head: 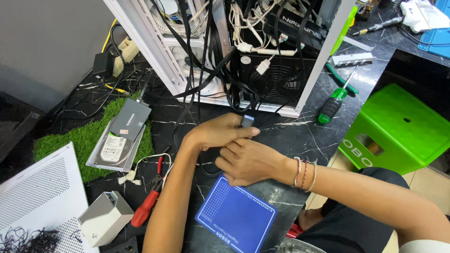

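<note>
**Both hands on a cable plug in front of the open computer case**

Head view: the white computer case stood open on the dark marbled table, and everything else lay placed around it; just in front of its lower edge the left hand pinched a small dark connector between thumb and fingertips, its black cable running up into the tangle of wires inside the case; the plug's long axis stood roughly upright, tilted slightly toward the case, and it sat at the very tips of the left fingers, on their case side; the right hand lay directly below the left, farther from the case, fingers curled loosely and touching the left hand's underside; whether they gripped the cable themselves could not be told; so the left hand was the nearer to the plug; in front of the case and under the right hand lay a blue mat; left of the case, two drives rested on a green turf patch; in front and left of it lay red-handled pliers; to its right, a green screwdriver and a green stool
</note>
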